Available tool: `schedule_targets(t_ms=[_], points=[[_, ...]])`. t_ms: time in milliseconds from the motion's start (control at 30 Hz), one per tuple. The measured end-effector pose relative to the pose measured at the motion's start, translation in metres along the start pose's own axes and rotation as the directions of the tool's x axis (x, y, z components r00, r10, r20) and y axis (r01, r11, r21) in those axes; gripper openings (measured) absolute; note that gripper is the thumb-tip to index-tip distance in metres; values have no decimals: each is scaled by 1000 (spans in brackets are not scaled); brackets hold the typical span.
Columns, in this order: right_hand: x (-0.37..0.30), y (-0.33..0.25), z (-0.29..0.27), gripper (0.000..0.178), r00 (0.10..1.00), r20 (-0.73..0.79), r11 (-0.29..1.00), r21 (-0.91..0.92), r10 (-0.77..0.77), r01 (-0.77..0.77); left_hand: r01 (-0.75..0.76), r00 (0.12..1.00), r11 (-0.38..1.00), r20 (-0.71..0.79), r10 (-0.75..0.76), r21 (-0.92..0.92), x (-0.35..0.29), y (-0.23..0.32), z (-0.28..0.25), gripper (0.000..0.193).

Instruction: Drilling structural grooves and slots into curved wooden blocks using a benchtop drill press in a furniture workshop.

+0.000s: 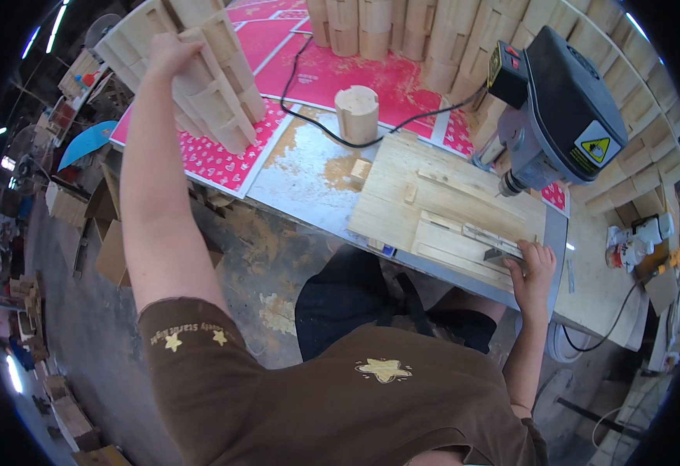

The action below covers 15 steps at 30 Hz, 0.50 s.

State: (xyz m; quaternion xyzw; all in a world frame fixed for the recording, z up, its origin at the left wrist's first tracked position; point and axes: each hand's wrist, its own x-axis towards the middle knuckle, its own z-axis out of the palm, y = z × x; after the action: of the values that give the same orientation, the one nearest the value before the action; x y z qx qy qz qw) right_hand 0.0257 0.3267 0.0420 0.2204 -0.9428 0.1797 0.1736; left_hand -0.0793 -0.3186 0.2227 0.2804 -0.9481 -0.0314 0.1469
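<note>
A brown short-sleeved shirt (316, 419) bears 1 large pale-yellow star (384, 370) on its front. Left of that star, the left sleeve (192, 361) shows 2 smaller yellow stars (173, 342) and pale lettering (194, 329) near its hem. Beyond the large star lies a dark lower garment (338, 307).

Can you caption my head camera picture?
Left hand on stacked wooden blocks, right hand at a board near a drill.

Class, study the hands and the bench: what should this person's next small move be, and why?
Probably the left hand should ease one piece from the wooden stack and bring it toward the wooden board by the drill. That hand is at the stack's upper part, while the right hand is beside a metal fitting on the board.
</note>
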Motion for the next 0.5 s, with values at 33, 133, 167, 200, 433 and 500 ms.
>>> schedule_targets(t_ms=[33, 133, 167, 200, 433, 500], points=[[1, -1, 0, 32, 1000, 13, 1000, -7, 11, -11, -6, 1000, 1000, 17, 7, -3, -1, 0, 8, 54], [7, -3, 1, 31, 1000, 11, 1000, -4, 0, 0, -20, 795, 983, -594, 128, 185, -22, 11, 35, 56], [8, -3, 1, 31, 1000, 9, 1000, 6, -5, 5, -216, 663, 966, -705, 250, 140, -41, 36, 50, 58], [4, -3, 0, 32, 1000, 3, 1000, -4, 12, -12, -428, 493, 898, -805, 328, 104, -55, 71, 76, 61], [8, -1, 1, 31, 1000, 2, 1000, -6, -15, 15, -181, 983, 767, -142, 119, -615, -152, 159, 247, 95], [8, -2, 1, 31, 1000, -11, 1000, -5, -26, 26, -60, 996, 497, -19, 87, -866, -159, 167, 268, 92]])
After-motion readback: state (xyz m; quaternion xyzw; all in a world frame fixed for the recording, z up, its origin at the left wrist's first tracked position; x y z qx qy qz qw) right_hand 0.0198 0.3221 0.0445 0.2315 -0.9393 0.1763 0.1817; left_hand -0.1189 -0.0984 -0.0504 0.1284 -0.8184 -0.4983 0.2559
